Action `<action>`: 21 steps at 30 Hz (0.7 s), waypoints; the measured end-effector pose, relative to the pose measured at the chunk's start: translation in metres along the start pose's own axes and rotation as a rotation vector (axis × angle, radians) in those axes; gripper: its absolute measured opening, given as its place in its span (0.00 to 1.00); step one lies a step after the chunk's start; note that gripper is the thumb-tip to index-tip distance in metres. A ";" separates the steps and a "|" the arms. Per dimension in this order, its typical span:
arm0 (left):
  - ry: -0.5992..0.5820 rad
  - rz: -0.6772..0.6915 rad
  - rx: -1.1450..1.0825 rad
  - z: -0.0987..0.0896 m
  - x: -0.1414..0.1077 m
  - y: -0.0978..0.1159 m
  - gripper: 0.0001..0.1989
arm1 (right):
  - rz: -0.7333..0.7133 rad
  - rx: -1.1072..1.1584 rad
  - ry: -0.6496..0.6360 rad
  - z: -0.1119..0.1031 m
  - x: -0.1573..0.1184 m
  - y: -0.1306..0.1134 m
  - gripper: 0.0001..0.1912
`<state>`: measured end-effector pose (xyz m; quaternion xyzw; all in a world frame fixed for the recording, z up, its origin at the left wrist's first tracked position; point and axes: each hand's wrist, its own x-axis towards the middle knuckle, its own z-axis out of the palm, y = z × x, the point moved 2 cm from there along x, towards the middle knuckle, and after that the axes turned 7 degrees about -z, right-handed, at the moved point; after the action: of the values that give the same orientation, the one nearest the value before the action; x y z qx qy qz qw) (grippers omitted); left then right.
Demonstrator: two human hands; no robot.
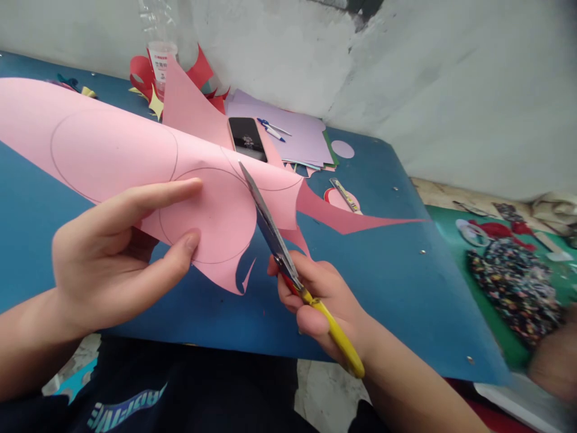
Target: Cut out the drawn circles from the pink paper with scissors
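Your left hand [112, 252] pinches the pink paper [135, 156] flat; your right hand [324, 300] is closed around the scissors [274, 234], blades biting just beside that thumb. The unsupported sheet may sag, dragging the cut off its pencilled circle.

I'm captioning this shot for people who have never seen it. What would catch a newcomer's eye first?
First, the big pink paper sheet with pencilled circles, held up at centre-left by the left hand. Next, the yellow-handled scissors in the right hand, blades cutting into the sheet along a circle. Behind, on the blue table, a black phone lies by a stack of coloured paper.
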<state>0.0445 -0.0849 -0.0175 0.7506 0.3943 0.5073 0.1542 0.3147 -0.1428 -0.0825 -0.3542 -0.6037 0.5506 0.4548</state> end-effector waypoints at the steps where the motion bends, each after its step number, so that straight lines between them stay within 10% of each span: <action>1: 0.009 -0.005 0.003 0.000 0.000 0.000 0.30 | 0.004 0.023 0.007 0.000 0.000 0.000 0.30; 21: 0.036 0.062 0.001 0.001 0.004 -0.003 0.30 | 0.060 0.078 0.017 -0.003 -0.001 -0.003 0.24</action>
<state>0.0449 -0.0802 -0.0171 0.7533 0.3740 0.5250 0.1308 0.3183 -0.1430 -0.0794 -0.3587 -0.5669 0.5843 0.4566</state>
